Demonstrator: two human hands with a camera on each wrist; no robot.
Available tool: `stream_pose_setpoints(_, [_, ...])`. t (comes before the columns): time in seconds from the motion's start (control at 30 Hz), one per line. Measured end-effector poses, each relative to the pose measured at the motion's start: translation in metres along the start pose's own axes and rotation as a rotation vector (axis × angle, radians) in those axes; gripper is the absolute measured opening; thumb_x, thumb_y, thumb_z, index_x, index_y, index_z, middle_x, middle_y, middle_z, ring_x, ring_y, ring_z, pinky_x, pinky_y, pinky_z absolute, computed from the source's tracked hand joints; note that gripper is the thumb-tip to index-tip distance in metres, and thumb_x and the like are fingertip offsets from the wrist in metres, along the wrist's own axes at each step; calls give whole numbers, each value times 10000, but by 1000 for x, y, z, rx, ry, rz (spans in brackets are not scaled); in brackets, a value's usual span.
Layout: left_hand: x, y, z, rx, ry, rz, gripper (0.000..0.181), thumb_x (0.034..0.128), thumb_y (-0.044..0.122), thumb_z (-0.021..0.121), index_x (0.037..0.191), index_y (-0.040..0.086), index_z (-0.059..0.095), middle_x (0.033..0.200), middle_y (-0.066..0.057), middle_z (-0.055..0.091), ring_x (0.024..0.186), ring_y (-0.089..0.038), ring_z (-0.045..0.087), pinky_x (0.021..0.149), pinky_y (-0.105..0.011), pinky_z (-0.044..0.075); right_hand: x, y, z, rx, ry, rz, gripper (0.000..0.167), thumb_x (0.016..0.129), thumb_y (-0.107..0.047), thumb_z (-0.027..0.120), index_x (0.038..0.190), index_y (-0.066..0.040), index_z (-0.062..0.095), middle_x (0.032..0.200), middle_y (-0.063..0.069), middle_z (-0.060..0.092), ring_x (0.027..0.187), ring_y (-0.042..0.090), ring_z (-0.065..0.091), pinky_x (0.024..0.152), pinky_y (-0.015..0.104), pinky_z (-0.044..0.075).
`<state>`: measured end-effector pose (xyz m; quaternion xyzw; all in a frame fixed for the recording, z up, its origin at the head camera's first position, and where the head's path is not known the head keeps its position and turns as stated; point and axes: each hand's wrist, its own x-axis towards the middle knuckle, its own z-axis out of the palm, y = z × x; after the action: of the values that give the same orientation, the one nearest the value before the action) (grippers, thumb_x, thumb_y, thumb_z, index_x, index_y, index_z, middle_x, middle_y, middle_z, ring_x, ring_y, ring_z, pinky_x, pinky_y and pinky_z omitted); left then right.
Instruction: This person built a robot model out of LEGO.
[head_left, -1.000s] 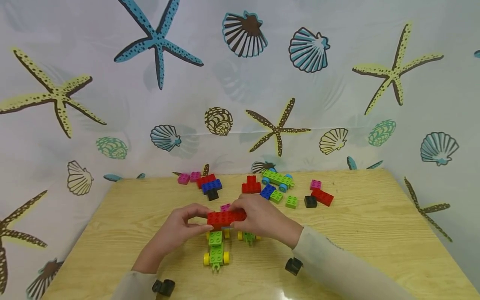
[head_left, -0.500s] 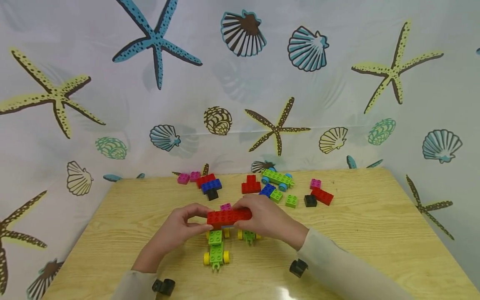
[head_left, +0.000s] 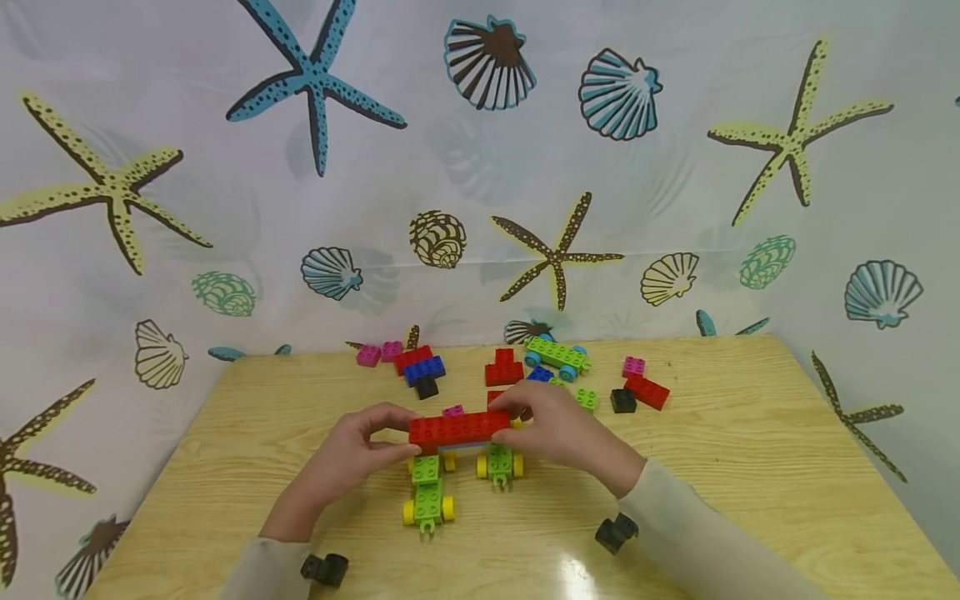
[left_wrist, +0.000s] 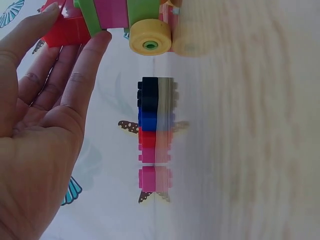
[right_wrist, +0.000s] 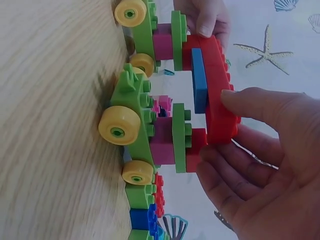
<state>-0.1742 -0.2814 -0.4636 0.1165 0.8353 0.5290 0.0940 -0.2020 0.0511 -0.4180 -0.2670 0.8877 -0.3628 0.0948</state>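
My left grip is clamped on the left end of the red beam, thumb on the near side and fingers behind. Under that end stands a stack on the left wheeled base. Its yellow wheels could let it creep along the bench, so I would press straight down, not sideways. A pink brick and a green brick make a narrow column there, likely to wobble if pushed high up.

The beam spans the gap from this stack to the next. I judge it light, rigid hard plastic, smooth enough to slide in dry fingers but hard to break. The likelier trouble is a joint popping apart. The ends, over the columns, are the sound places to hold; its middle has only the blue piece beneath.

Farther right, the right wheeled base carries a similar column, topped by a red brick; I cannot tell whether the beam is fully seated on it. My right grip pinches the beam's right end, thumb against fingers.
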Motion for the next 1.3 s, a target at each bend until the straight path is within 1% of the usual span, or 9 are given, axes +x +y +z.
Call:
stream_pose_setpoints(0.13, [-1, 1, -3, 5, 14, -19, 404, 1012, 207, 853, 1383, 89, 744, 1425, -164, 732, 1331, -391, 711, 979, -299, 679, 0, 6, -5, 45, 2, -50, 377, 1009, -233, 841, 1354, -92, 787, 1263, 56, 796, 1180, 330, 730, 1074, 538, 625])
stream_pose_setpoints(0.23, [-1, 2, -5, 16, 17, -33, 415, 1011, 217, 855, 1390, 94, 738, 1429, -159, 728, 1345, -389, 704, 985, -301, 677, 0, 10, -9, 85, 16, -77, 379, 1014, -196, 836, 1370, -84, 774, 1289, 77, 792, 1187, 358, 732, 1078, 574, 619])
stream_pose_setpoints(0.3, [-2, 3, -7, 26, 22, -38, 417, 1013, 221, 854, 1392, 97, 735, 1430, -156, 727, 1348, -386, 701, 987, -302, 677, 0, 13, -11, 105, 40, -77, 368, 1022, -183, 826, 1375, -95, 771, 1312, 77, 785, 1185, 347, 729, 1079, 572, 620])
stream_pose_setpoints(0.4, [-2, 4, -9, 33, 29, -39, 413, 1015, 218, 851, 1393, 100, 734, 1430, -151, 726, 1351, -378, 698, 989, -302, 677, 3, 15, -11, 141, 92, -46, 354, 1042, -189, 802, 1386, -112, 766, 1341, 78, 776, 1173, 304, 722, 1061, 522, 630])
stream_pose_setpoints(0.53, [-2, 2, -10, 26, 32, -30, 408, 1013, 193, 850, 1389, 87, 732, 1422, -162, 728, 1345, -377, 696, 991, -302, 676, 8, 19, -8, 210, 159, 28, 342, 1055, -202, 792, 1386, -121, 766, 1352, 76, 780, 1152, 261, 726, 1014, 435, 641])
stream_pose_setpoints(0.63, [-1, 1, -9, 25, 29, -22, 409, 1012, 184, 850, 1388, 77, 730, 1420, -170, 727, 1343, -379, 693, 995, -301, 675, 12, 24, -3, 250, 180, 56, 353, 1051, -193, 800, 1392, -106, 763, 1362, 88, 781, 1170, 272, 736, 1017, 430, 651])
stream_pose_setpoints(0.87, [0, 1, -11, 35, 33, -25, 408, 1012, 202, 853, 1383, 82, 732, 1407, -158, 736, 1333, -365, 695, 995, -301, 675, 18, 32, 2, 310, 142, 72, 422, 1056, -194, 794, 1448, -57, 722, 1415, 141, 759, 1269, 321, 714, 1091, 482, 631])
stream_pose_setpoints(1.13, [1, 1, -11, 32, 24, -15, 405, 1010, 223, 857, 1371, 86, 735, 1384, -149, 751, 1320, -351, 691, 1005, -294, 670, 22, 38, 7, 296, 93, 52, 444, 1059, -176, 789, 1469, -28, 704, 1419, 137, 751, 1242, 302, 735, 1077, 457, 639])
stream_pose_setpoints(1.3, [1, 0, -11, 36, 18, -7, 397, 1011, 245, 857, 1358, 96, 736, 1359, -128, 764, 1315, -337, 689, 1017, -281, 659, 23, 43, 10, 279, 85, 56, 416, 1047, -165, 792, 1445, -61, 729, 1368, 117, 768, 1213, 288, 741, 1063, 435, 643])
